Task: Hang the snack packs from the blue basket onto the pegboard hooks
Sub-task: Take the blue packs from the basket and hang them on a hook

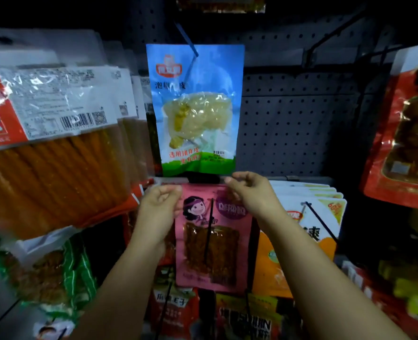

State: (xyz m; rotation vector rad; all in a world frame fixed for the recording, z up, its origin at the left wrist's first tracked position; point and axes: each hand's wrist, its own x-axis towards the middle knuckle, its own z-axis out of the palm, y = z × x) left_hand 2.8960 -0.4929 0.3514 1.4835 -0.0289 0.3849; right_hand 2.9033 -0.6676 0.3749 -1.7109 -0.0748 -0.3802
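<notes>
A pink snack pack [212,244] with a cartoon face and brown strips inside hangs in front of the dark pegboard [298,123]. My left hand [157,212] pinches its top left corner. My right hand [249,195] pinches its top right corner. A black hook [209,231] runs down across the front of the pack. Directly above hangs a blue pack [195,109] with pale yellow food, on a blue hook [187,40]. The blue basket is not in view.
Large clear packs of orange strips [55,143] hang at the left, close to my left arm. White-and-orange packs [308,217] sit at the right on another hook. Red packs [404,133] hang far right. More packs [227,315] crowd the row below.
</notes>
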